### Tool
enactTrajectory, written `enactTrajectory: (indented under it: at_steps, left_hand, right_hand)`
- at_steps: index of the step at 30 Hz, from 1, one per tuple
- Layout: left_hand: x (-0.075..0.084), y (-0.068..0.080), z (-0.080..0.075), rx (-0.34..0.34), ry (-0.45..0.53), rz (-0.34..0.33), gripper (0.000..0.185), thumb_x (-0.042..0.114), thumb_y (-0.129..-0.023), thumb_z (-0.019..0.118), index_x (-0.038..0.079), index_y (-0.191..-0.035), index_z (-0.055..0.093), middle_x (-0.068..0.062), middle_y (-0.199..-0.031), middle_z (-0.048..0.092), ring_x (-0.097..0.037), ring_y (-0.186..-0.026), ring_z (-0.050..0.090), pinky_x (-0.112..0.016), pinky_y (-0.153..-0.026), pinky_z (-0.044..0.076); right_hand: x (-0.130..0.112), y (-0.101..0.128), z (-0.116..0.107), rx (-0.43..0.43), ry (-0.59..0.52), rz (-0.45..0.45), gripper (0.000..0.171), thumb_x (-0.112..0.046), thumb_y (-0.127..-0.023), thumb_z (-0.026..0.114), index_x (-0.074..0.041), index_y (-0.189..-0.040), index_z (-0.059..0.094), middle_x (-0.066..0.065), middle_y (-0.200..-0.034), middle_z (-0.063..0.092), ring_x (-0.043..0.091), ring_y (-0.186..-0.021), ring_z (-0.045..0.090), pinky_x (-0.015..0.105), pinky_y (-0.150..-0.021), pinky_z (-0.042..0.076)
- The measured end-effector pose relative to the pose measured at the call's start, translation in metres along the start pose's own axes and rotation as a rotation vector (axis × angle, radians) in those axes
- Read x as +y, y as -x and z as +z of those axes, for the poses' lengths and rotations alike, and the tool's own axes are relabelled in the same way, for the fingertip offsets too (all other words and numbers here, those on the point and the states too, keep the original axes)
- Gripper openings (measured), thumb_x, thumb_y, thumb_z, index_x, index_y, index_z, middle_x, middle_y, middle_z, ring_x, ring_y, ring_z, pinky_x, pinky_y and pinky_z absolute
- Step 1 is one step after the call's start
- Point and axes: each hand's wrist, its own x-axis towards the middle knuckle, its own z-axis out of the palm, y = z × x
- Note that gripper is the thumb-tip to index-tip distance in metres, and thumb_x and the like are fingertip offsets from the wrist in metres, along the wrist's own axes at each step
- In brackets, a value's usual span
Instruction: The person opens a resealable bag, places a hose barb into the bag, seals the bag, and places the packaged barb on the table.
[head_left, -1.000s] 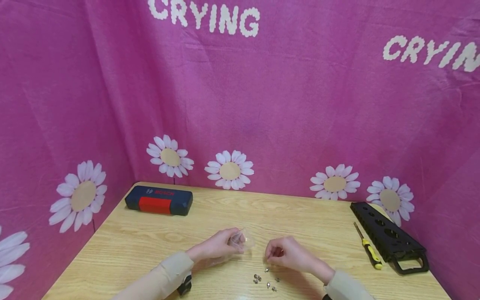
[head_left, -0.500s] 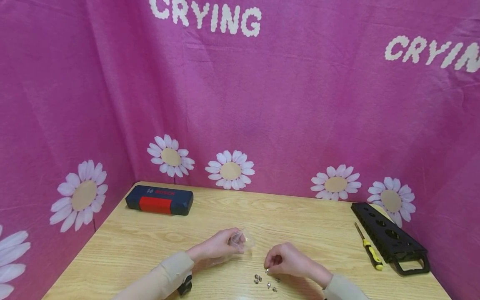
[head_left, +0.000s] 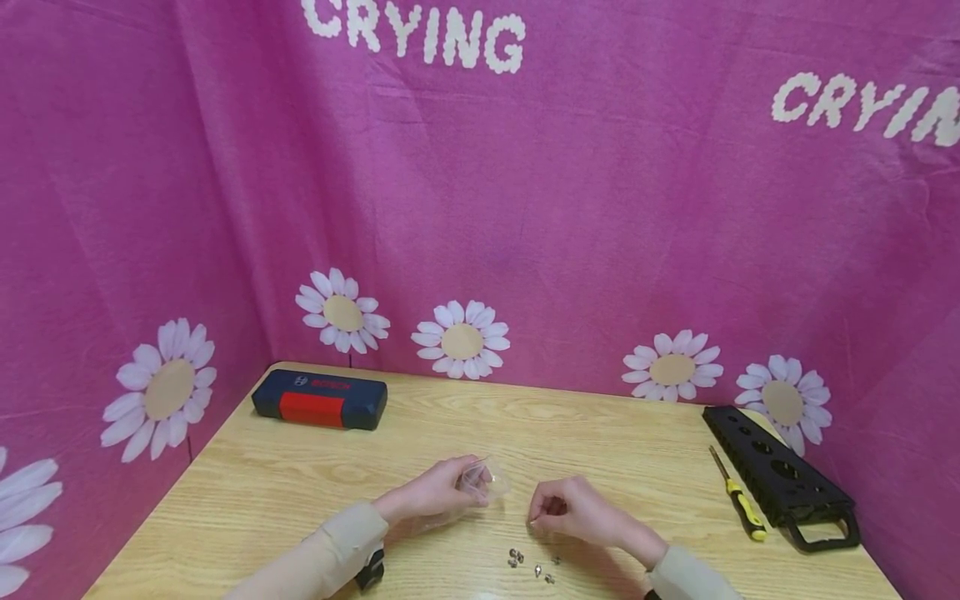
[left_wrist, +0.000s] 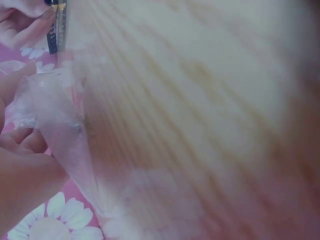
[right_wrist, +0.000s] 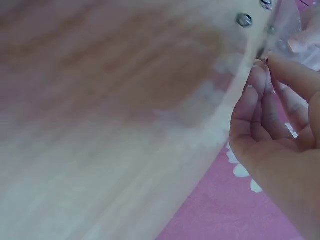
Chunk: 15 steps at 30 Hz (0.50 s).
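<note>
My left hand (head_left: 438,493) holds a small clear plastic bag (head_left: 483,481) just above the wooden table (head_left: 262,492); in the left wrist view the bag (left_wrist: 55,125) is pinched between its fingers. To the right, my right hand (head_left: 570,510) pinches a tiny screw at its fingertips (right_wrist: 262,67), a short way from the bag's mouth. Several small silver screws (head_left: 532,565) lie loose on the table just below the right hand; one screw (right_wrist: 244,20) shows in the right wrist view.
A blue and red tool case (head_left: 318,400) lies at the back left. At the right edge sit a black perforated rack (head_left: 780,475) and a yellow-handled screwdriver (head_left: 738,500). Pink daisy-print cloth (head_left: 525,208) walls the table on three sides.
My right hand dipped to the loose screws, pinched one and lifted it back up toward the bag. The left hand and bag stayed still.
</note>
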Motion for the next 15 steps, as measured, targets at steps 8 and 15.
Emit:
enactTrajectory:
  at_steps: [8, 15]
  left_hand:
    - [-0.002, -0.001, 0.000, -0.003, -0.013, 0.022, 0.023, 0.011, -0.095, 0.077, 0.005, -0.113, 0.064, 0.001, -0.101, 0.067, -0.009, -0.096, 0.060, -0.027, -0.090, 0.050]
    - [-0.002, -0.001, -0.001, -0.009, -0.005, 0.026, 0.023, 0.010, -0.095, 0.077, 0.005, -0.113, 0.064, 0.000, -0.101, 0.068, -0.009, -0.096, 0.061, -0.027, -0.089, 0.051]
  right_hand:
    - [-0.008, -0.014, -0.015, 0.078, 0.060, 0.006, 0.012, 0.001, -0.091, 0.077, -0.007, -0.088, 0.070, 0.008, -0.080, 0.072, -0.002, -0.071, 0.057, 0.021, -0.063, 0.052]
    - [-0.015, -0.031, -0.023, 0.106, 0.123, -0.001, 0.010, 0.004, -0.091, 0.075, -0.005, -0.089, 0.070, 0.003, -0.081, 0.073, -0.004, -0.073, 0.058, 0.021, -0.066, 0.055]
